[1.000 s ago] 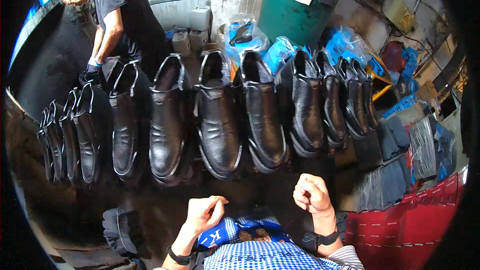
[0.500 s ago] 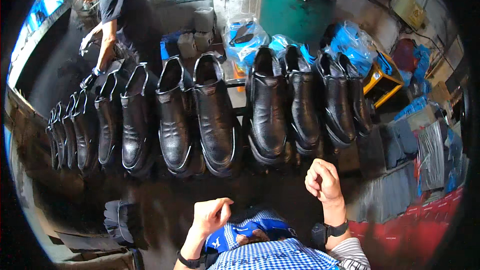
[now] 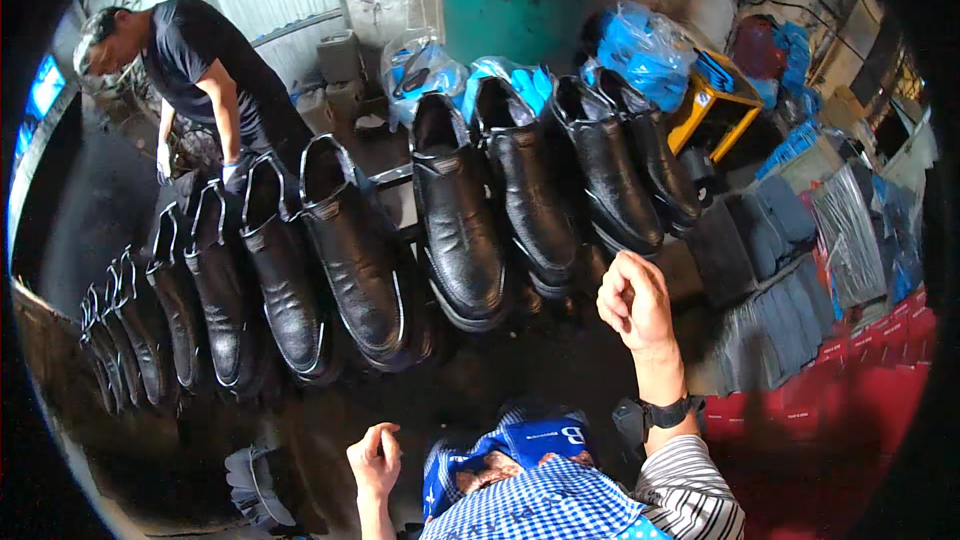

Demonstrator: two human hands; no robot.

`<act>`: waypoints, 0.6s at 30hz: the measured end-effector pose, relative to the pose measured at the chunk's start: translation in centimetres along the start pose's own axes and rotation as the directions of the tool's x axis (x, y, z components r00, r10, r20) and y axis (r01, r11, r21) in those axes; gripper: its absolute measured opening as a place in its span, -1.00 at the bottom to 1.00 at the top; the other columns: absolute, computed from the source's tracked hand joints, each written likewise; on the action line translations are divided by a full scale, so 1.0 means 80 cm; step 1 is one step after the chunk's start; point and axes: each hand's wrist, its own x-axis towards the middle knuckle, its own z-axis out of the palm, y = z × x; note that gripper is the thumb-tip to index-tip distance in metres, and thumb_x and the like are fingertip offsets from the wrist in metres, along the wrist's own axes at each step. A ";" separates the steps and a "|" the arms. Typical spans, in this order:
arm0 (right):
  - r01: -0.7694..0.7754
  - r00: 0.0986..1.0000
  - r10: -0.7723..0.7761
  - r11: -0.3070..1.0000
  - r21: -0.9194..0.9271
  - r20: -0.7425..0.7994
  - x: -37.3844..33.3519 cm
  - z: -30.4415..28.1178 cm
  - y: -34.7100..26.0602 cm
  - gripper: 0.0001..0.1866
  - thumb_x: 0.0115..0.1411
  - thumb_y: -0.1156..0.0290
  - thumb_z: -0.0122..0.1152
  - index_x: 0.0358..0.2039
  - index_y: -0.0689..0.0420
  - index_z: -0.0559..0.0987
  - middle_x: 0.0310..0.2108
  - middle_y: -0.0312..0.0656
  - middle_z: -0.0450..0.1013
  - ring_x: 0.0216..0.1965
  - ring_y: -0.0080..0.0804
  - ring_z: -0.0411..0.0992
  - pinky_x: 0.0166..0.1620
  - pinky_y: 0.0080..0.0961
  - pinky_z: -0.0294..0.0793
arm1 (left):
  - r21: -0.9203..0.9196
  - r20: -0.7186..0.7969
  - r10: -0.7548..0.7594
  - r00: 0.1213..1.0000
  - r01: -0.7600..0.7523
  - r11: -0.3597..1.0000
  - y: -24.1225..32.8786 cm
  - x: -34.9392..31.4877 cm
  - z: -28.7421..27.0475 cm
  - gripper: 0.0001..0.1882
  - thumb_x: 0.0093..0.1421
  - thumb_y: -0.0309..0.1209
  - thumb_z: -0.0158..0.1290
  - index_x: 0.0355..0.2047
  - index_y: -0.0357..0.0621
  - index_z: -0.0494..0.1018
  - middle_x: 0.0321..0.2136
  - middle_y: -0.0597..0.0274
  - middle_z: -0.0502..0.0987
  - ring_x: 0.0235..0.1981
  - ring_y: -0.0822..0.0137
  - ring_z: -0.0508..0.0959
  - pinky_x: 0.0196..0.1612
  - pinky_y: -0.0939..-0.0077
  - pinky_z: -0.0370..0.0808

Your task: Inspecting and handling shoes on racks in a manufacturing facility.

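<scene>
A long row of black leather slip-on shoes, including one shoe (image 3: 462,235) near the middle, stretches across the view with toes toward me. My right hand (image 3: 637,300) is raised just below the toes at the row's right end, nearest a black shoe (image 3: 610,175) there. Its fingers curl inward, and nothing shows in them. Lower down and apart from the shoes, my left hand (image 3: 377,458) is a loose fist in front of my body, with no object visible in it.
Behind the row's left part, a co-worker (image 3: 215,80) bends over the line. Blue-filled plastic bags (image 3: 645,55) and a yellow-framed crate (image 3: 728,105) stand behind its right end. Stacked dark grey pieces (image 3: 775,315) and red boxes (image 3: 800,390) lie to my right.
The view has swung right, so the shoe row now slants. My right hand is higher, and my left hand has shifted left and down in the picture. The co-worker is bent lower.
</scene>
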 end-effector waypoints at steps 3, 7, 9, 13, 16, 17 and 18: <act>0.036 0.995 -0.036 0.999 0.005 -0.098 0.005 -0.016 0.000 -0.67 0.20 0.32 -0.13 -0.71 0.07 0.21 -0.81 -0.39 0.09 -0.84 -0.70 0.04 -0.81 -0.75 0.05 | -0.044 0.046 -0.210 0.977 0.212 0.976 -0.044 -0.007 0.018 -0.81 0.15 -0.45 -0.13 -0.48 -0.30 0.43 -0.76 0.20 0.42 -0.75 0.47 0.45 -0.68 0.65 0.35; 0.100 0.979 -0.095 0.995 0.022 -0.180 0.001 -0.042 -0.012 -0.67 0.18 0.31 -0.10 -0.71 0.05 0.21 -0.81 -0.40 0.09 -0.84 -0.69 0.04 -0.80 -0.74 0.03 | 0.047 0.080 -0.316 0.946 0.313 0.949 -0.159 -0.052 0.043 -0.72 0.18 -0.37 -0.19 -0.55 -0.30 0.40 -0.74 0.19 0.43 -0.76 0.46 0.44 -0.69 0.64 0.33; 0.128 0.971 -0.120 0.992 0.023 -0.204 0.000 -0.062 -0.018 -0.67 0.18 0.31 -0.09 -0.71 0.05 0.21 -0.81 -0.41 0.09 -0.84 -0.69 0.05 -0.80 -0.73 0.03 | -0.204 0.091 -0.495 0.864 0.503 0.840 -0.175 -0.076 0.058 -0.73 0.17 -0.38 -0.20 -0.55 -0.25 0.41 -0.77 0.28 0.36 -0.80 0.48 0.38 -0.73 0.64 0.31; 0.130 0.948 -0.119 0.991 0.017 -0.294 -0.003 -0.088 -0.022 -0.67 0.18 0.30 -0.10 -0.72 0.04 0.21 -0.82 -0.41 0.10 -0.84 -0.68 0.04 -0.80 -0.73 0.02 | -0.432 0.047 -0.647 0.761 0.600 0.674 -0.256 -0.147 0.066 -0.73 0.16 -0.37 -0.22 -0.53 -0.22 0.43 -0.80 0.31 0.33 -0.84 0.53 0.30 -0.79 0.63 0.27; 0.138 0.943 -0.125 0.990 0.021 -0.307 -0.010 -0.109 -0.024 -0.66 0.18 0.30 -0.11 -0.72 0.03 0.21 -0.82 -0.40 0.10 -0.84 -0.68 0.04 -0.80 -0.73 0.01 | -0.493 0.047 -0.865 0.500 0.764 0.416 -0.300 -0.190 0.059 -0.70 0.16 -0.30 -0.24 -0.52 -0.21 0.41 -0.77 0.18 0.41 -0.85 0.43 0.31 -0.79 0.58 0.27; 0.142 0.939 -0.125 0.989 0.032 -0.321 -0.013 -0.115 -0.024 -0.66 0.18 0.30 -0.11 -0.73 0.03 0.21 -0.82 -0.40 0.10 -0.84 -0.68 0.03 -0.80 -0.73 0.01 | -0.545 0.048 -0.899 0.435 0.766 0.341 -0.308 -0.201 0.057 -0.70 0.16 -0.28 -0.25 -0.51 -0.20 0.40 -0.76 0.15 0.43 -0.85 0.40 0.32 -0.80 0.57 0.26; 0.144 0.935 -0.122 0.989 0.043 -0.332 -0.016 -0.121 -0.024 -0.66 0.18 0.30 -0.11 -0.73 0.03 0.21 -0.82 -0.40 0.10 -0.84 -0.69 0.03 -0.80 -0.73 0.00 | -0.601 0.086 -0.941 0.328 0.770 0.213 -0.312 -0.203 0.053 -0.71 0.16 -0.27 -0.26 -0.48 -0.18 0.38 -0.75 0.16 0.42 -0.81 0.36 0.34 -0.80 0.56 0.25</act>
